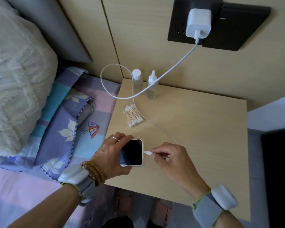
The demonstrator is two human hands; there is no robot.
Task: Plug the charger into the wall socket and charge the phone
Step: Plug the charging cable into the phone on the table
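A white charger [198, 23] sits plugged into the black wall socket [179, 27] at the top right. Its white cable [174, 68] hangs down, loops over the bedside table and runs to my right hand [171, 159]. That hand pinches the cable's plug [148, 152] right at the port of the phone [132, 153]; I cannot tell whether the plug is seated. The phone has a dark screen and a pale case, and my left hand [110, 155] grips it from the left, just above the wooden table top [204, 129].
Two small clear bottles [152, 86] stand at the table's back edge, with the cable passing over them. A bag of cotton swabs [133, 115] lies mid-table. A bed with patterned sheets [64, 129] and a fluffy blanket [15, 79] borders the table's left side.
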